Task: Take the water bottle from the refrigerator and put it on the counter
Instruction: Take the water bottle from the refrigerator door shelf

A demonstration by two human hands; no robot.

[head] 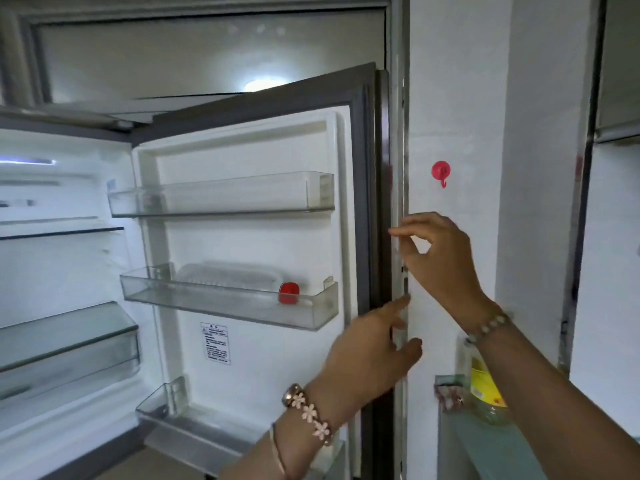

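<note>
One water bottle (235, 279) lies on its side in the middle of three door bins, red cap (289, 292) toward the hands, left of both and touched by neither. The left hand (370, 355) is open, fingers spread at the outer edge of the open refrigerator door (367, 188). The right hand (440, 258), above it, is loosely curled, holding nothing. Nothing stands between hands and bottle. Right of the hands, on the counter (491, 452), stands one yellow-labelled bottle (483, 379); one red hook (441, 172) sticks to the wall above.
</note>
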